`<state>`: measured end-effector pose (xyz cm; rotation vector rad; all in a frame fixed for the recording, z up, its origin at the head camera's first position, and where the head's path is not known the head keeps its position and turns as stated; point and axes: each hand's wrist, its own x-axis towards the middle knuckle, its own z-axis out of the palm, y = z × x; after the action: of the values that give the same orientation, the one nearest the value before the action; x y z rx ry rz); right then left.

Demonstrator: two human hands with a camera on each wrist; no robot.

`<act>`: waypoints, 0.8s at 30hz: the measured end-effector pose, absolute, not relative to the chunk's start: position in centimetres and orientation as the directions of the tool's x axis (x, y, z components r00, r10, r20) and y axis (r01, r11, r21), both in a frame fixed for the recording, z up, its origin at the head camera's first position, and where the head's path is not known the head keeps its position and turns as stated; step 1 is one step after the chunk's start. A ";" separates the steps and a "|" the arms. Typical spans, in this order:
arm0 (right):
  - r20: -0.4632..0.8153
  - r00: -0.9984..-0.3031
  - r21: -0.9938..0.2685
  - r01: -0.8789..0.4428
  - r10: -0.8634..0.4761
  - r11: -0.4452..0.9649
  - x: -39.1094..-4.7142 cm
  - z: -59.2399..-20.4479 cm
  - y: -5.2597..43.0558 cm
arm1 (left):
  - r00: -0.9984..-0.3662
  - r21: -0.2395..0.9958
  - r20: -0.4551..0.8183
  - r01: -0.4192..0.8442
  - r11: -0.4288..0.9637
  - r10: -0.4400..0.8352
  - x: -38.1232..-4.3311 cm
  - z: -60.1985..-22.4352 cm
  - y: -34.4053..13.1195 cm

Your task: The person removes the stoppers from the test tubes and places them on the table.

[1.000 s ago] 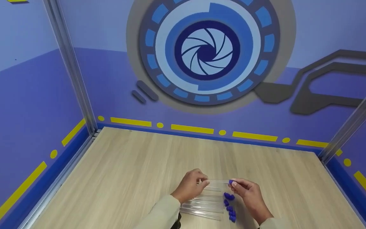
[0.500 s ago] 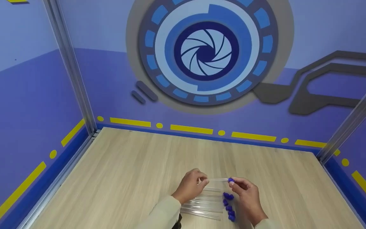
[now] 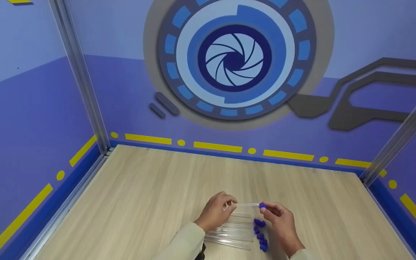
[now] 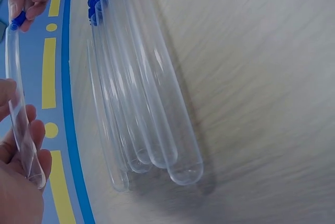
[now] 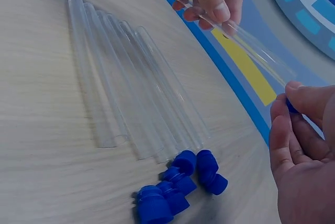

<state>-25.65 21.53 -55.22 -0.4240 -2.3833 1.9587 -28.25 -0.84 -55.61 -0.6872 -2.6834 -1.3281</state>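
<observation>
A clear test tube (image 4: 20,122) is held up above the table, its rounded end in my left hand (image 3: 217,211), thumb and fingers curled round it. At the tube's open end, my right hand (image 3: 282,222) pinches a blue stopper (image 4: 18,21) between thumb and fingers. In the right wrist view, that stopper is mostly hidden by the fingertips and sits right at the tube's mouth. Below the hands, several more test tubes (image 5: 131,82) lie side by side on the table. Loose blue stoppers (image 5: 175,187) lie in a cluster close to their open ends.
The wooden table (image 3: 150,187) extends to the left and behind the hands. Blue printed walls (image 3: 121,94) enclose it at the back and sides. Metal posts (image 3: 85,79) stand at the two back corners.
My right hand has shifted slightly at the stopper, and its fingers have changed their hold a little. The held tube stays in nearly the same place; the tubes and stoppers on the table lie unmoved.
</observation>
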 end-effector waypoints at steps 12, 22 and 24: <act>-0.147 -0.965 -0.963 0.190 0.218 0.190 -25.4 -55.5 21.9 | -0.898 0.729 0.259 0.423 0.538 0.355 -28.2 -55.9 -1.0; -0.161 -0.959 -0.945 0.218 0.235 0.243 -25.2 -55.8 22.2 | -0.902 0.722 0.266 0.421 0.549 0.341 -28.1 -56.2 -0.9; -0.166 -0.957 -0.944 0.224 0.237 0.244 -25.1 -55.9 22.2 | -0.902 0.719 0.270 0.421 0.553 0.336 -28.1 -56.2 -0.9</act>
<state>-25.12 22.16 -55.91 -0.4568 -2.4690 1.8697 -28.09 -0.89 -56.23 -0.6557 -2.6785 -1.2808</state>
